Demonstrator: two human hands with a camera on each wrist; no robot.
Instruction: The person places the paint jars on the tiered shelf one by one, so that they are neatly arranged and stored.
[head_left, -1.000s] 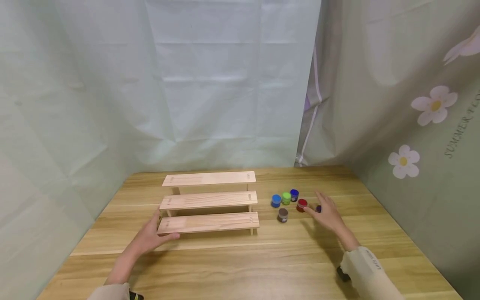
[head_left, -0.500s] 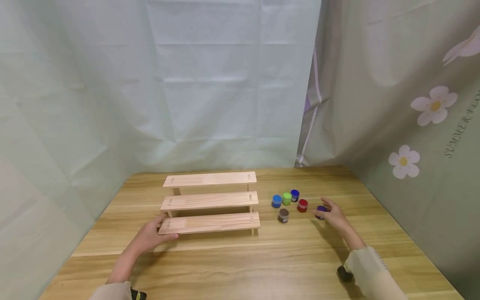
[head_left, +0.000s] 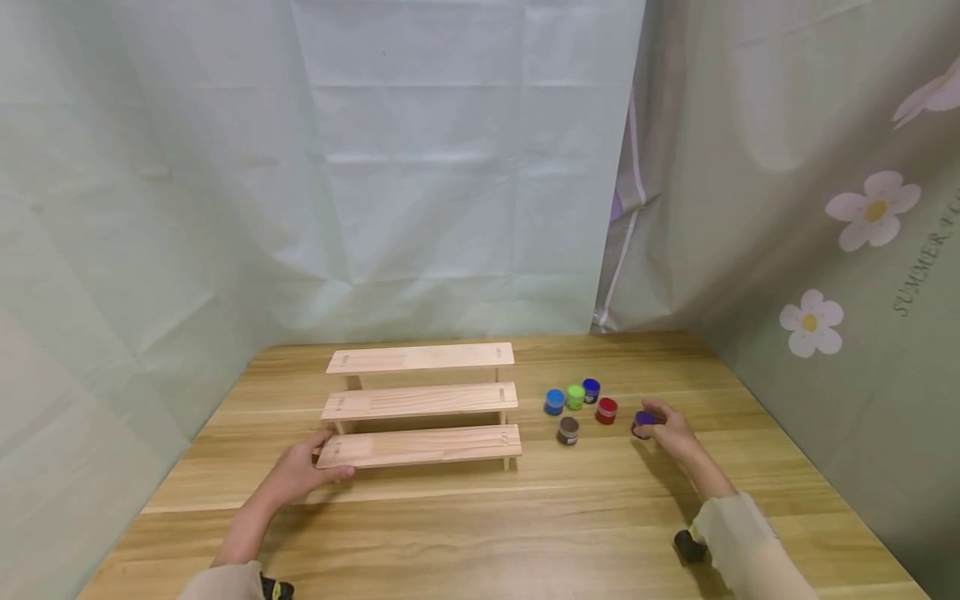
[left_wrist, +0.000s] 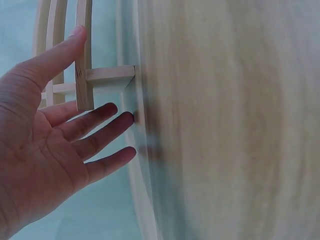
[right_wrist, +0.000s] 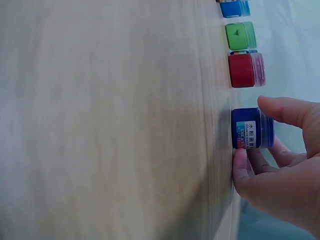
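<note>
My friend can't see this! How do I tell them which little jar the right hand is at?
On the wooden table, find the three-tier wooden shelf, then look right to the red paint jar. Farther right stands the dark blue paint jar, last in that direction. Unlike its neighbours, even the other dark blue jar, it has the right hand around it.

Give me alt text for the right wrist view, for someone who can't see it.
A right hand has its thumb and fingers around a labelled dark blue jar on a wooden table, seen sideways. Beyond it stand a red jar, a green jar and a bright blue jar.
</note>
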